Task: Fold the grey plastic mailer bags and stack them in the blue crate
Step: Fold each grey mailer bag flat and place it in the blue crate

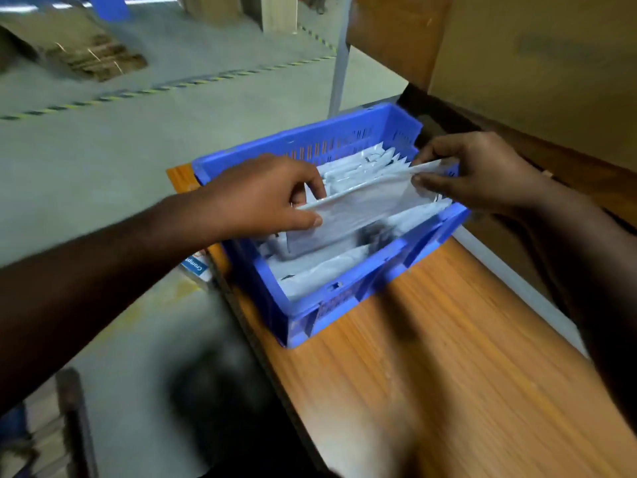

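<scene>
Grey floor on the far left, hazard-striped tape line across it, flattened cardboard [93,56] beyond. Left hand [265,198] pinches the left end of a folded grey mailer bag [358,208], thumb under, fingers over. Bag is held stretched over the middle of the blue crate [344,305], just above the bags already stacked [320,270] inside. Right hand [482,174] pinches the bag's right end near the crate's right wall. Crate sits at the left end of the wooden surface [448,357]; cardboard boxes [534,53] on a shelf at right.

Risks, my read: slick plastic, so the fold may spring open on release if the bag isn't pressed down flat. Stack inside looks uneven, with upright bags at the back; the new one could slide off or jam against them. Crate is close to the surface's edge, so a hard push could shift it.

Writing: blue label [196,267] under the crate's left corner, partly hidden, reads "Cromp…". Nothing else legible; frame is motion-blurred.
</scene>
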